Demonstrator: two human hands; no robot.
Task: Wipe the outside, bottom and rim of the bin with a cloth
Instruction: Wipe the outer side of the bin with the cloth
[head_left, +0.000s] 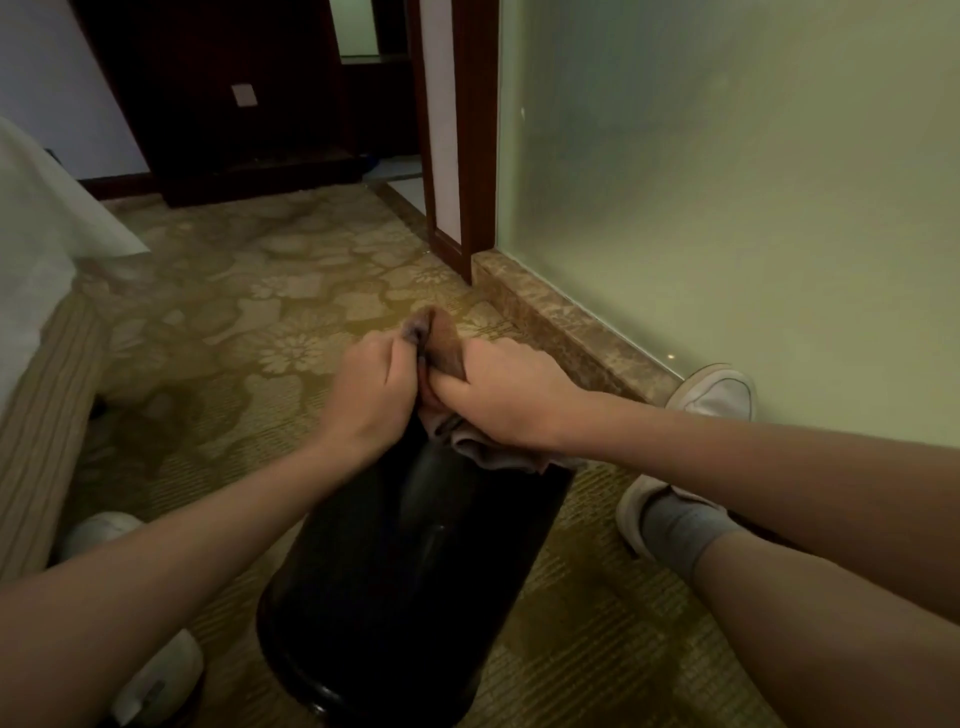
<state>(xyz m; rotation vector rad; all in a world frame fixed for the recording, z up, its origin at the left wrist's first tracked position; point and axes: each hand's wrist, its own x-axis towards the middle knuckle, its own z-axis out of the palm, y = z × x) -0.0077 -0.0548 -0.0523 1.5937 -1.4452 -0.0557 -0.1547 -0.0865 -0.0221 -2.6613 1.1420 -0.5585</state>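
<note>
So the black bin (405, 571) is tipped over on the carpet (249, 312), its long axis pointed away from the body and its far end raised right under both hands. The brown cloth (441, 345) is bunched on that end, pinched by the left hand (371, 387) and gripped in the curled right hand (501, 397). That end is probably the bottom, though it's dim. The inside can't be seen.

Forearms reach forward; left hand (371, 387) and right hand (506, 397) meet, fingers (401, 361) gripping the cloth (444, 338).
</note>
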